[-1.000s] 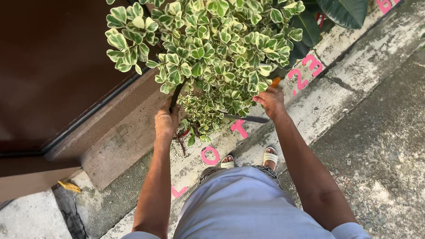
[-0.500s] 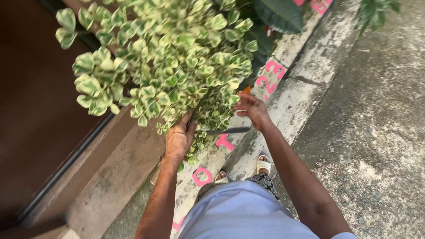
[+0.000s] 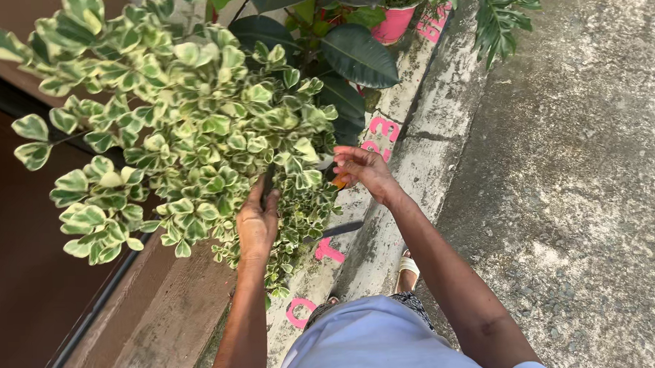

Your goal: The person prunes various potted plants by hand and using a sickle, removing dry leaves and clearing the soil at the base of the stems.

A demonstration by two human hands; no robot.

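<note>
A bushy plant (image 3: pixel 195 138) with small green-and-cream leaves fills the upper left. My left hand (image 3: pixel 256 224) reaches up under the foliage and is closed around a dark stem (image 3: pixel 267 183). My right hand (image 3: pixel 363 168) is at the right edge of the bush, fingers curled on a tool with an orange handle (image 3: pixel 340 182). A dark blade (image 3: pixel 343 228) shows below that hand, over the curb; how it joins the handle is hidden by leaves.
A large-leaved dark green plant (image 3: pixel 356 56) and a pink pot (image 3: pixel 394 22) stand further along the concrete curb (image 3: pixel 428 166), which bears pink painted marks. A brown wall (image 3: pixel 19 289) is at left, rough pavement (image 3: pixel 581 160) at right. My sandalled foot (image 3: pixel 406 265) is on the curb.
The view has swung, so the bush now sits further left and lower. My left hand has slid higher up the stem, and my right hand has moved in closer to the foliage.
</note>
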